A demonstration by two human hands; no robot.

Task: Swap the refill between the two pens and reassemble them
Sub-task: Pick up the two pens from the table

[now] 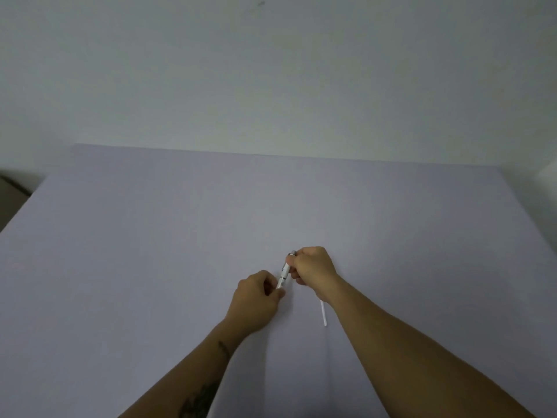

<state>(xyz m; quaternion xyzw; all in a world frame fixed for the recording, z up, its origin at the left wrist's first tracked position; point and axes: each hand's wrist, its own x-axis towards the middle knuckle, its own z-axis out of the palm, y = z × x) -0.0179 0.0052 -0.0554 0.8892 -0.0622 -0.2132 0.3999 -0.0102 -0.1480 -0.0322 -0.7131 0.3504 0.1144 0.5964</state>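
The desk fills the lower part of the view, its far edge against a wall. Above the desk, right of centre, both hands meet on one pen. The left hand pinches the pen's near end; the right hand grips its far part, just behind and to the right. A thin stick, possibly a refill, pokes out toward the viewer from under the right hand, between the two forearms.

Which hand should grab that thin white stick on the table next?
Probably the right hand. The white stick lies just under its wrist, partly hidden. The left hand sits farther away, pinching the pen low end.
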